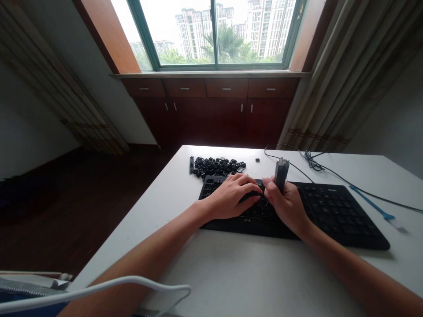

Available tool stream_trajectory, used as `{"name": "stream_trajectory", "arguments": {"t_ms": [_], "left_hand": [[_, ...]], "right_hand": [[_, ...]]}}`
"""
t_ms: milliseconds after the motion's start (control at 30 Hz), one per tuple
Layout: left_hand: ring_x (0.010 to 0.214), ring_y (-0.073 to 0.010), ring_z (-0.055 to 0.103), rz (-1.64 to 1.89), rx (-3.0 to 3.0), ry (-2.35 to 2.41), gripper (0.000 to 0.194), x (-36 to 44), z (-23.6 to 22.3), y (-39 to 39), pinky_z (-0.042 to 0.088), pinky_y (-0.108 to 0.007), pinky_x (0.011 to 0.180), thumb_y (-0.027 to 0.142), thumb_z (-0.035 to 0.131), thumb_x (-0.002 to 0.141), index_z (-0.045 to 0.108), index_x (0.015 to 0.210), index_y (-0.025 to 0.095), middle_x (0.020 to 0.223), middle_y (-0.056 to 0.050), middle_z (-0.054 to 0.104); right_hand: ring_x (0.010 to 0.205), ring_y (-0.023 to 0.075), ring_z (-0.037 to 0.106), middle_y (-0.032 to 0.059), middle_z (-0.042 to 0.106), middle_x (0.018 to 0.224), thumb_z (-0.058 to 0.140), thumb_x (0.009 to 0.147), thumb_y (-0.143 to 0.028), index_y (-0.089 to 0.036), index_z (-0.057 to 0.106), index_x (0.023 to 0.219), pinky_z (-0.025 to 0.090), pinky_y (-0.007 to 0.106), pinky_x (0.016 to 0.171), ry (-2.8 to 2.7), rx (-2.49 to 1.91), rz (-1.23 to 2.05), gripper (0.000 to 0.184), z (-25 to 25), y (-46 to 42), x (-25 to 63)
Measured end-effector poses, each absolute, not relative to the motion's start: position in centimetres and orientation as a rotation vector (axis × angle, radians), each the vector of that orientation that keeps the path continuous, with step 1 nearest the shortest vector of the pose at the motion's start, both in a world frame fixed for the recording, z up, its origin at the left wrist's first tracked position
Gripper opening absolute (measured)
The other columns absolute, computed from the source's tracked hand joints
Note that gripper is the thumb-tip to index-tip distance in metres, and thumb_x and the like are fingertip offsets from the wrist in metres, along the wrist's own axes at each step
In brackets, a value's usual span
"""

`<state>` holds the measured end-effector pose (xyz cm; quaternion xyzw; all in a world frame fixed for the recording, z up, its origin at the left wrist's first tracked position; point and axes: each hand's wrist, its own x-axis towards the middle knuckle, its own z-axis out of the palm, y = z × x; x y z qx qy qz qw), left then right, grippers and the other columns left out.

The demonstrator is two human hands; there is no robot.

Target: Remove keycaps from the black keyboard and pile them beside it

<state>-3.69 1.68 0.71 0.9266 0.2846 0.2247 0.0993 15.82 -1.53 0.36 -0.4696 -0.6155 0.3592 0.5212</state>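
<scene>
A black keyboard (330,207) lies on the white table, with many keys gone from its left part. My right hand (287,202) is closed around the upright dark grey handle of a keycap puller (281,172), over the keyboard's middle. Metal prongs show at the tool's top; its lower end is mostly hidden by the fingers. My left hand (233,196) rests over the left part of the keyboard. Its thumb and bent fingers come together close beside the right hand, and whatever lies between the fingertips is too small to make out.
A pile of loose black keycaps (216,166) lies behind the keyboard, with one keycap (257,160) apart. A bundled black cable (313,163) runs across the right side of the table (238,268). A thin blue tool (373,203) lies rightward. A white cable (132,280) crosses my left forearm.
</scene>
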Motion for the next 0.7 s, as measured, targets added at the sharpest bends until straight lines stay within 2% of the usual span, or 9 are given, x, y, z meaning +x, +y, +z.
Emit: {"name": "stream_trajectory", "arguments": {"t_ms": [233,400,600,700], "left_hand": [[0.115,-0.0251,0.055,0.649,2.749,0.816,0.024,-3.9,0.8,1.7,0.044,-0.045,0.104,0.031,0.051,0.102,0.063,0.122,0.025,0.124,-0.007,0.063],[0.116,-0.0247,0.054,0.646,2.778,0.803,0.023,-4.0,1.1,1.5,0.042,-0.045,0.105,0.028,0.048,0.103,0.065,0.118,0.024,0.124,-0.007,0.063],[0.111,-0.0255,0.057,0.600,2.822,0.728,0.020,-3.8,1.6,1.2,0.044,-0.042,0.101,0.039,0.058,0.096,0.067,0.103,0.023,0.123,-0.007,0.065],[0.110,-0.0263,0.058,0.620,2.820,0.719,0.024,-3.7,1.7,1.0,0.044,-0.043,0.100,0.043,0.062,0.092,0.067,0.102,0.023,0.123,-0.008,0.065]], "right_hand": [[0.052,0.0111,0.044,-0.0031,0.045,0.054,0.056,0.098,-0.047,-0.020,0.048,0.056,0.039,0.028,0.057,-1.502,-1.133,0.835,0.050,0.5,-1.7,15.7],[0.039,0.0117,0.053,0.0007,0.057,0.048,0.057,0.096,-0.053,-0.019,0.055,0.054,0.042,0.026,0.045,-1.494,-1.164,0.951,0.055,0.6,-1.9,15.8],[0.037,0.0137,0.057,0.0062,0.065,0.051,0.058,0.092,-0.062,-0.016,0.065,0.057,0.046,0.025,0.040,-1.362,-1.210,1.063,0.058,1.8,-2.0,15.2],[0.042,0.0153,0.060,0.0070,0.067,0.055,0.063,0.087,-0.065,-0.016,0.064,0.058,0.049,0.025,0.041,-1.316,-1.221,1.152,0.057,2.6,-2.0,15.3]]}}
